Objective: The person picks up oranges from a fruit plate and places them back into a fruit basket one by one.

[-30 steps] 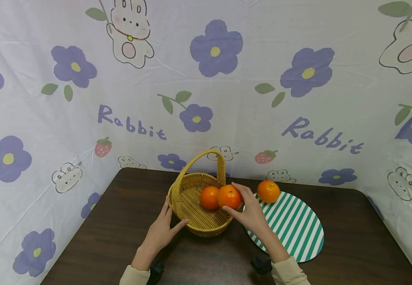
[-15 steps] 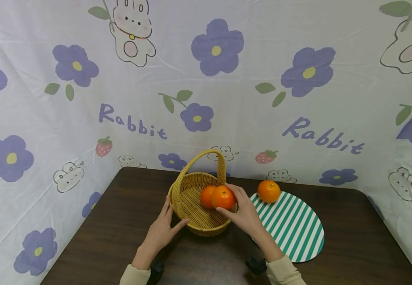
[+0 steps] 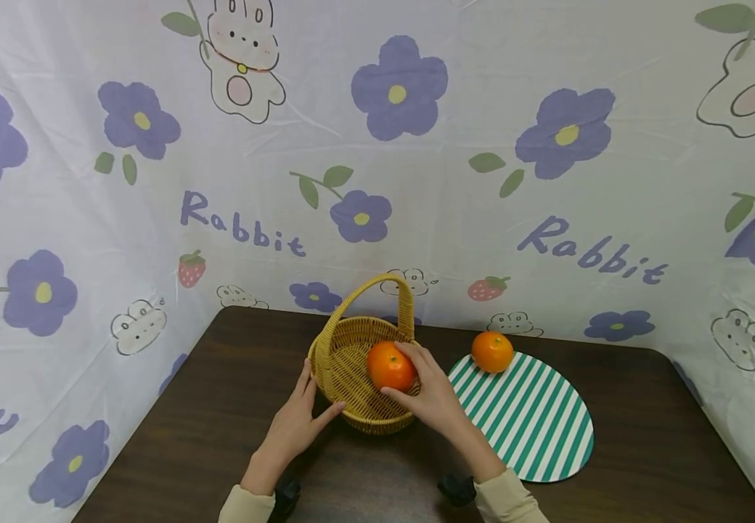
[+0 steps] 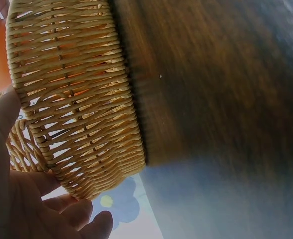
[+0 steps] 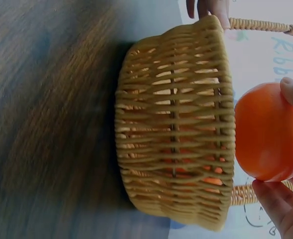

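Note:
My right hand (image 3: 435, 396) holds an orange (image 3: 391, 367) between thumb and fingers over the yellow wicker basket (image 3: 377, 427). In the right wrist view, that orange (image 5: 268, 132) is just past the basket rim. Another orange lies inside the basket, hidden behind the held one in the head view; orange colour shows through the weave in the right wrist view. My left hand (image 3: 291, 428) rests against the basket's left side, fingers spread along the wall and thumb at the front rim. In the left wrist view, the thumb (image 4: 6, 108) touches the rim.
A further orange (image 3: 492, 352) sits at the back edge of a round green-and-white striped mat (image 3: 534, 421), right of the basket. The basket's tall handle (image 3: 406, 305) arches over it. A patterned cloth (image 3: 443, 203) hangs behind the dark wooden table (image 3: 645, 421).
My right hand has carried its orange leftward from the basket's right rim to over the inside, covering the orange there. My left hand has stayed on the basket.

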The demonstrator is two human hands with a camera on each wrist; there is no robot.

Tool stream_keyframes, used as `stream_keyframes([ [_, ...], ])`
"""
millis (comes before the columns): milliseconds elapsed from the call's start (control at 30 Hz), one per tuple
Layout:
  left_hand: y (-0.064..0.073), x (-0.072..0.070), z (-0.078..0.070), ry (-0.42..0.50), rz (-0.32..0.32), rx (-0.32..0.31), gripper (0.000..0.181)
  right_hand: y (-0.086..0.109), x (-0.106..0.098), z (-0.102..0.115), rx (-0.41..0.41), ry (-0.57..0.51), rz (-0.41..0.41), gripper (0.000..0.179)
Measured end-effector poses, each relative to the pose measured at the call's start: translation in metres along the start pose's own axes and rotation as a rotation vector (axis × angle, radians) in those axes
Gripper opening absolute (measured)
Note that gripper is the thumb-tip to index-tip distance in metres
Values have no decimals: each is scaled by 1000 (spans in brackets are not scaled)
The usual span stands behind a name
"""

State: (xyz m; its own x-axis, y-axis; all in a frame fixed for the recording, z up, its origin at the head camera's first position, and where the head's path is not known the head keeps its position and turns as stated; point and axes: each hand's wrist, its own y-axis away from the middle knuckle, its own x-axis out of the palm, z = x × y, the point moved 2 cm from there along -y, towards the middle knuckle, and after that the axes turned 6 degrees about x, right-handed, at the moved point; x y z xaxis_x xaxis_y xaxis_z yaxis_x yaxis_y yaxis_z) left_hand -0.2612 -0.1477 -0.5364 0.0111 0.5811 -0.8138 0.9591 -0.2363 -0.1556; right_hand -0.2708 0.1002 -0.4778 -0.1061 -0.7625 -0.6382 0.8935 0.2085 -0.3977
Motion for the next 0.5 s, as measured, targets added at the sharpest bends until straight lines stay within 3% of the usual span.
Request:
stream_keyframes([
  [267,-1,2,1,-1,1,-1,91,-1,11,6,-43,0,12,71],
  [500,-1,2,1,-2,3,-7,92,-2,22,9,-65,10,68,70],
])
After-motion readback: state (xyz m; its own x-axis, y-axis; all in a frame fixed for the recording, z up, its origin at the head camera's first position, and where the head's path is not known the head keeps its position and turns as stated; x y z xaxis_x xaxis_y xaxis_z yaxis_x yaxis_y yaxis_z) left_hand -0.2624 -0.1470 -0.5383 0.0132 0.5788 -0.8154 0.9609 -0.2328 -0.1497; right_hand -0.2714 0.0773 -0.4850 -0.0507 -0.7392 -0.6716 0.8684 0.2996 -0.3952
